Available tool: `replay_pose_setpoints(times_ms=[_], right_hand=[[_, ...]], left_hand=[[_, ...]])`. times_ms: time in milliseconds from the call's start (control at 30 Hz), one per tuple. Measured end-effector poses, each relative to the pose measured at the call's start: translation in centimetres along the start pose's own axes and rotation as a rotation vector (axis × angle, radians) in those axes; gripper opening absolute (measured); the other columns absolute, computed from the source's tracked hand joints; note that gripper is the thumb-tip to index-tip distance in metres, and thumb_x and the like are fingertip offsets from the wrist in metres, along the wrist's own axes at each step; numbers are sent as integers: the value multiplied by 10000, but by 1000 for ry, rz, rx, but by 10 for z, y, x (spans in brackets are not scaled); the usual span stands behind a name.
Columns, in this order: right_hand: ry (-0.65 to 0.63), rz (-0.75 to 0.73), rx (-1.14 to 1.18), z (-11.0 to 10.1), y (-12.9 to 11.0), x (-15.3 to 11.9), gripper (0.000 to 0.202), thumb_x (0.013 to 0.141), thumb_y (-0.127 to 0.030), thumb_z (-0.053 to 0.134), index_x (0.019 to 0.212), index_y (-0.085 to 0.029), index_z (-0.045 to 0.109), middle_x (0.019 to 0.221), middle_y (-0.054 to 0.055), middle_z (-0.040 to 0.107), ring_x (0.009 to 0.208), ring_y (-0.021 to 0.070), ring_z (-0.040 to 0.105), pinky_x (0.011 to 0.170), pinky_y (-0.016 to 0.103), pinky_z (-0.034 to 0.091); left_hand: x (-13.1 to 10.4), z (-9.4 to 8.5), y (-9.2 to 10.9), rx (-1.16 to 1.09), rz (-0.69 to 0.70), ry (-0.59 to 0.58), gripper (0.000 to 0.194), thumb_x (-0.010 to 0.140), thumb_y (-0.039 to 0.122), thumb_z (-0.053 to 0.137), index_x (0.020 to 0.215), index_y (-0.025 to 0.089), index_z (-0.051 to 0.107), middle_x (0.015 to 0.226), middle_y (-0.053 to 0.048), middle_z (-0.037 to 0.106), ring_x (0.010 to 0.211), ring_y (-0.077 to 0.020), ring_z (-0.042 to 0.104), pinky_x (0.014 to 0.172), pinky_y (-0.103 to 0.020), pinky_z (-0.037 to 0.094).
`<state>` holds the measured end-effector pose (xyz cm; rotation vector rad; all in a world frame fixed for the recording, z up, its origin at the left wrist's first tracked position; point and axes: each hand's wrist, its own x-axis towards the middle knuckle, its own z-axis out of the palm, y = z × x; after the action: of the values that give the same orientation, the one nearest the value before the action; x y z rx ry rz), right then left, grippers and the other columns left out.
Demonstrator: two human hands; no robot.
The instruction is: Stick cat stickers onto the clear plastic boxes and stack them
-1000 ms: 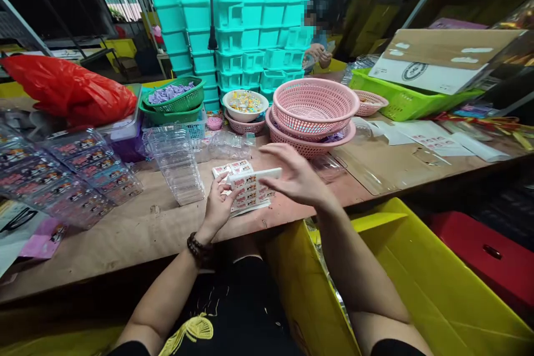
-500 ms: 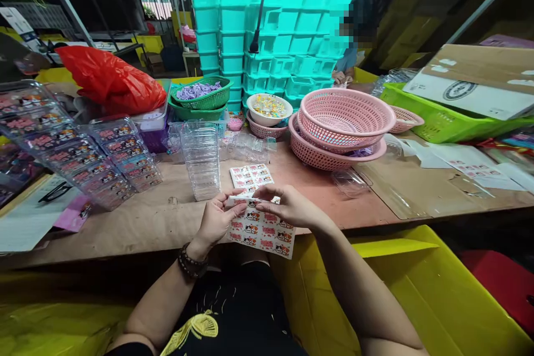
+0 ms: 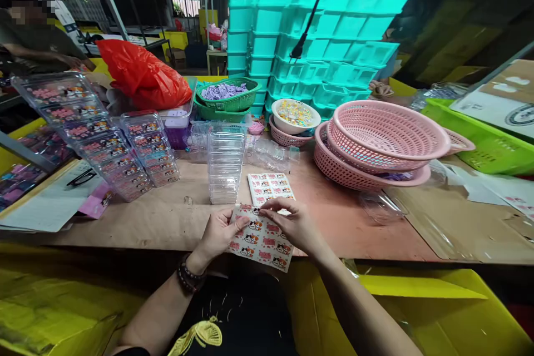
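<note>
Since a second ago, right hand [image 3: 295, 226] moved down to top edge of printed sheet [image 3: 262, 243]; fingers nearly together, hold unclear. Left hand [image 3: 217, 235] pinches sheet's left side over bench [image 3: 167, 221] front edge; keep it taut, pick gently.

On the brown table [image 3: 167, 222], stacks of printed clear packs [image 3: 150, 150] are set at the left; near the middle, a stack of clear trays [image 3: 226, 169] is stood beside a pile of printed sheets [image 3: 269, 184]; farther right, pink baskets [image 3: 375, 157] are stacked and cardboard [image 3: 450, 231] is laid flat.
</note>
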<state>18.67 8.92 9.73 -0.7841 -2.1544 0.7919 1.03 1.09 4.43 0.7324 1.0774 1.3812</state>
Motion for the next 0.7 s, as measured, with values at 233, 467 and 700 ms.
replay_pose_setpoints(times_ms=[233,467,700], right_hand=[[246,-734,-633,9,-8,-12,338,874,-159,663,1061,-433,726,1035,-62,781,935,180,693,1002,439,465],[104,-806,-459,24,0,7,353,937,-220,559,1193,-418,700,1063,-21,787,904,206,714,904,438,552],[201,-422,10,13,-50,27,227,885,-126,643,1036,-285,698,881,35,757,807,197,697,734,363,582]], left_hand=[[-14,-29,22,-102,-109,-119,516,551,515,927,834,124,741,686,-48,726,581,-148,647,610,-266,532],[-17,-61,39,-8,-80,-160,447,629,533,882,697,125,713,615,-36,679,570,-131,615,581,-233,484],[-17,-86,29,100,16,-46,436,746,555,787,942,167,759,798,-79,742,701,-190,669,677,-311,541]])
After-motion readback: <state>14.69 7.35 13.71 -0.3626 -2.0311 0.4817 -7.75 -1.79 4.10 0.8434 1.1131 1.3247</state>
